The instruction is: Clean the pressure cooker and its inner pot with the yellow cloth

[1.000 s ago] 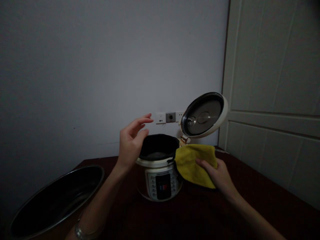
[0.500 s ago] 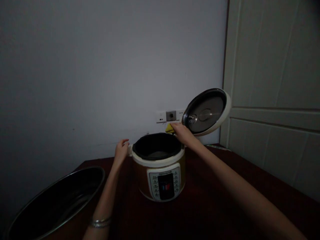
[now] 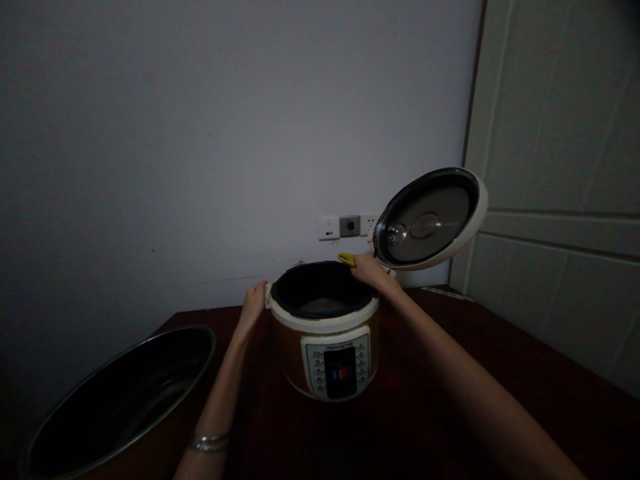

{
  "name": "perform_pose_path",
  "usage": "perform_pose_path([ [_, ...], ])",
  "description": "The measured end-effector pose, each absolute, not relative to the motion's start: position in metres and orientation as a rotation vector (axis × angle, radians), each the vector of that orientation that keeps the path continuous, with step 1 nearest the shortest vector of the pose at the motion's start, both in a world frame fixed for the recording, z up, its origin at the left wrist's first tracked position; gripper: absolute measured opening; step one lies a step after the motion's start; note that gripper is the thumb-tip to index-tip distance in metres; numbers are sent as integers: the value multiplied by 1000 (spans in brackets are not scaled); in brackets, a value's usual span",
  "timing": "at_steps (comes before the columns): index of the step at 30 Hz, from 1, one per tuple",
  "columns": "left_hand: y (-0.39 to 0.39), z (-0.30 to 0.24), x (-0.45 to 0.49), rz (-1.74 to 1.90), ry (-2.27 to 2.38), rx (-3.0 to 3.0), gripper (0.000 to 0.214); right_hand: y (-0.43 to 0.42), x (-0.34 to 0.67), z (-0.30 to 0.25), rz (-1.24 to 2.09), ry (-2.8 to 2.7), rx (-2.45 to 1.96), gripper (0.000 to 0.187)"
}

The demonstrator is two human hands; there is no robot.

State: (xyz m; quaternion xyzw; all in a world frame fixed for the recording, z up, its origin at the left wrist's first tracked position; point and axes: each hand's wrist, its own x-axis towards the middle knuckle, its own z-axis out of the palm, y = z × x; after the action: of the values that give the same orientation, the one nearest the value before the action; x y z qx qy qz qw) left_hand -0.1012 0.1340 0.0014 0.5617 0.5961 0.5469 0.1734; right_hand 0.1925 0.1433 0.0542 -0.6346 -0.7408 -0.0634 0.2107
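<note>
A white and gold electric pressure cooker (image 3: 290, 347) stands with its round lid (image 3: 425, 227) swung up to the right. Its inside is dark. At the cooker's left side handle (image 3: 269, 296) is my left hand (image 3: 254, 305), closed on it with the fingertips partly hidden. My right hand (image 3: 371, 271) reaches over the back right of the rim, near the lid's hinge. A folded yellow cloth (image 3: 347, 259) pokes out between its closed fingers.
A large dark pot (image 3: 214, 340) with a metal rim is at the lower left, beside my left forearm. The dark red tabletop (image 3: 425, 400) meets the wall behind the cooker. Wall sockets (image 3: 329, 228) are behind it, and a pale panelled door (image 3: 550, 267) stands at the right.
My left hand's fingers have closed in on the cooker's side handle. The yellow cloth in my right hand looks flatter. The whole view has shifted slightly.
</note>
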Motion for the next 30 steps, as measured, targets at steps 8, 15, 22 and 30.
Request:
perform_pose_path([
  [8,134,2,-100,1523,1712,1618,41,117,193,50,-233,-1968,-1817,35],
  [15,135,2,-99,1518,1730,1618,40,90,198,53,-274,-1918,-1845,33],
  [22,133,4,-99,1538,1698,1624,36,69,213,56,-270,-1941,-1791,26],
  [30,126,6,-98,1523,1662,1675,31,47,243,55,-126,-1822,-1464,24],
])
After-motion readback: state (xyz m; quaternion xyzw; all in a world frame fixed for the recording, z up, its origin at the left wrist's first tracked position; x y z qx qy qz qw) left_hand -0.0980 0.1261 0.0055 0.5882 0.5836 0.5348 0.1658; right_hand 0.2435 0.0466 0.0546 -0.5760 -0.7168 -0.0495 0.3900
